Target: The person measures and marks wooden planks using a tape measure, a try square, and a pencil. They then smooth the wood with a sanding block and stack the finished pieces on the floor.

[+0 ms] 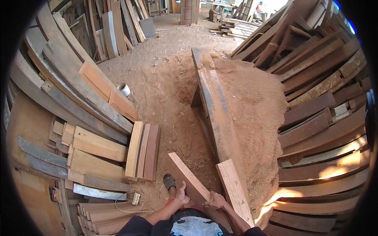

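A short reddish-brown wooden board (188, 176) is held slantwise in front of my body, its lit narrow edge facing up. My right hand (215, 200) wraps round the end nearer me. At its lower left side my left hand (181, 196) grips the board, thumb up; the fingers beneath are partly hidden. A second, paler board (233, 188) rests on the near end of a long, dusty plank bench (216, 106), just right of my right hand.
Stacked planks (142, 151) lie on the left, beside a socket block with a cord (136, 198). Farther off is a white cup-shaped container (124, 89). Sawdust (256, 106) heaps along the bench's right side. More timber (315, 118) lines the right. A person (260, 8) is far back.
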A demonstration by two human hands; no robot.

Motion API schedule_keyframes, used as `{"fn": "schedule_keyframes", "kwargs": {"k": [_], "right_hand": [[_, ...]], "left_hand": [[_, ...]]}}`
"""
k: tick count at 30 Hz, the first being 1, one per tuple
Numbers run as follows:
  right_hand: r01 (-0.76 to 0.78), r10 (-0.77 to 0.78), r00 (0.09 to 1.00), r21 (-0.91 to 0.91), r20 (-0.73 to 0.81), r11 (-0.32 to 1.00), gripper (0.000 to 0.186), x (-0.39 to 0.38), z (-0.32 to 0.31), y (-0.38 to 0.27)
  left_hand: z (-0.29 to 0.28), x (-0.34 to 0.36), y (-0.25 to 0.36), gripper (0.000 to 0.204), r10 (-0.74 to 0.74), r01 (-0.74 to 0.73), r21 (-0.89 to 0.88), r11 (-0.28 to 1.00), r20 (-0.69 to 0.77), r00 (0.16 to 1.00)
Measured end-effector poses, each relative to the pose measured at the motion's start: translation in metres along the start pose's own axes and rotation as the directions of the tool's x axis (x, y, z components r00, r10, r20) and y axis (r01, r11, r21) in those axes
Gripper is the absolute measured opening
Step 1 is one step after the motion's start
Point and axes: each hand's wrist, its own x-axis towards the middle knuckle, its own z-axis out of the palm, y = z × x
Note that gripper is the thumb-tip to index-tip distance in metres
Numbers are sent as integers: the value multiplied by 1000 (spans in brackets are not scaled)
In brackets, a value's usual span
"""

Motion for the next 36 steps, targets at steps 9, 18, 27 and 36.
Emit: {"fn": "schedule_keyframes", "kwargs": {"k": [9,18,27,36], "right_hand": [[-1,1,996,-6,-90,1000,79,59,-12,-102],[-104,104,963,14,-247,994,73,169,-22,-217],[-42,134,962,359,-237,932,62,281,7,-263],[-163,320,946,780,-50,604,44,308,105,-270]], "left_hand": [[-75,27,66,55,-140,164,195,967,-131,981],[-52,-34,90,51,-486,424,339,840,120,866],[-74,-60,150,69,-190,157,272,950,99,977],[-123,-118,176,57,111,-21,464,886,-169,979]]}}
